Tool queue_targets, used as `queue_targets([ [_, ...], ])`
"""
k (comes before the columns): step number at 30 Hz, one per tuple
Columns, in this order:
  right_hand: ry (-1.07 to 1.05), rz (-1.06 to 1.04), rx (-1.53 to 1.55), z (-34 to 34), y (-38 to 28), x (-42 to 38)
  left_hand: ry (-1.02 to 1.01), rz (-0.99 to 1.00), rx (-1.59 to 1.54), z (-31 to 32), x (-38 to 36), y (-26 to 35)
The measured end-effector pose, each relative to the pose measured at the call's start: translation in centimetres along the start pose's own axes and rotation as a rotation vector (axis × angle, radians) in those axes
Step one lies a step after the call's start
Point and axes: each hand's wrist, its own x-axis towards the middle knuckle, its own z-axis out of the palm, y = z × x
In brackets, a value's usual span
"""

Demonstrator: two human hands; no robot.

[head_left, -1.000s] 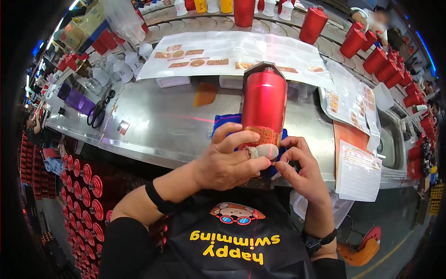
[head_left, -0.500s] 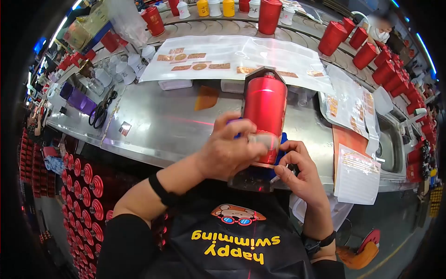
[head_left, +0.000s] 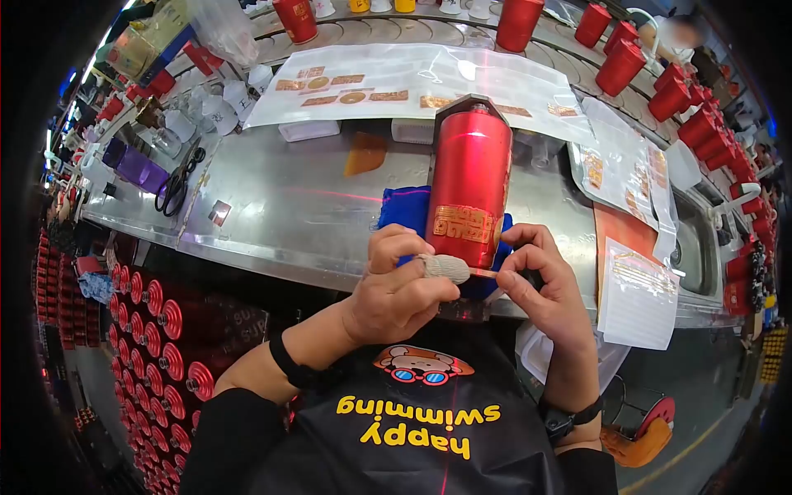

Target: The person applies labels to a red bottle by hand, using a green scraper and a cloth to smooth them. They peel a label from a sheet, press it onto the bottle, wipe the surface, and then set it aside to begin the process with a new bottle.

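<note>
Red canister [head_left: 468, 186] lying on a blue cloth [head_left: 404, 208] on the steel bench [head_left: 280, 206], gold label [head_left: 463, 224] facing up. Left hand [head_left: 400, 289] curled, its bandaged thumb pressing the canister's near end; right hand [head_left: 540, 285] pinching a thin strip beside it.

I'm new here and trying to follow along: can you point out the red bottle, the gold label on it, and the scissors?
red bottle [head_left: 470, 161]: head view, middle of its body.
gold label [head_left: 464, 224]: head view, centre of the label.
scissors [head_left: 175, 188]: head view, on the handles.
</note>
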Motion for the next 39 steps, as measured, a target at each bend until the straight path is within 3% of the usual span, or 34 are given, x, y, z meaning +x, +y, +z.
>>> queue_targets([
  [21,-0.011,0.059,0.011,-0.4,1.0,-0.3,-0.104,0.351,0.235,1.9,2.0,-1.3],
  [27,-0.019,0.052,0.002,-0.6,0.9,-0.2,0.031,0.182,0.128,2.6,0.0,-1.7],
  [34,-0.024,0.071,0.036,-0.5,1.3,-0.2,-0.078,0.284,0.155,2.1,1.7,-1.3],
  [39,-0.021,0.112,0.050,-0.7,0.7,-0.4,0.037,0.159,0.100,2.7,-0.4,-1.8],
])
